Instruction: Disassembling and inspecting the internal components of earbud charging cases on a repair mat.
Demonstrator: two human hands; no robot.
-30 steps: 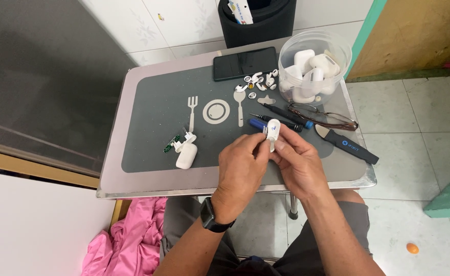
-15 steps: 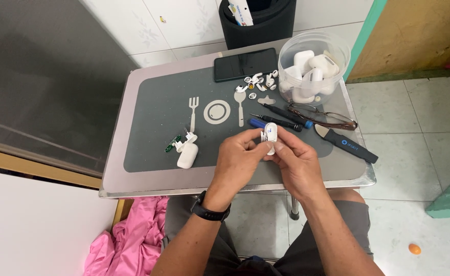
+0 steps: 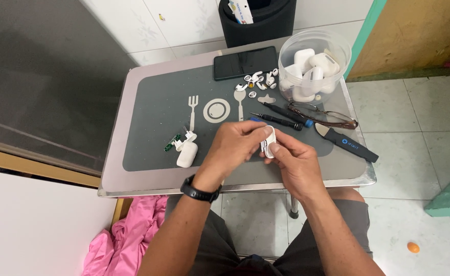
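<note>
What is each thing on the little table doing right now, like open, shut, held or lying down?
Small white earbud case: held between both hands.
Left hand: grip closed on the case.
Right hand: fingers pinch the case.
Second white case: lying on the mat, opened up.
Clear tub: lidless, full of white cases.
Phone: screen dark, flat.
Glasses: folded, lying down.

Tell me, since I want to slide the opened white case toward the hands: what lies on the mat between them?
In the head view, only bare grey mat shows between the opened white case and the left hand.
</note>
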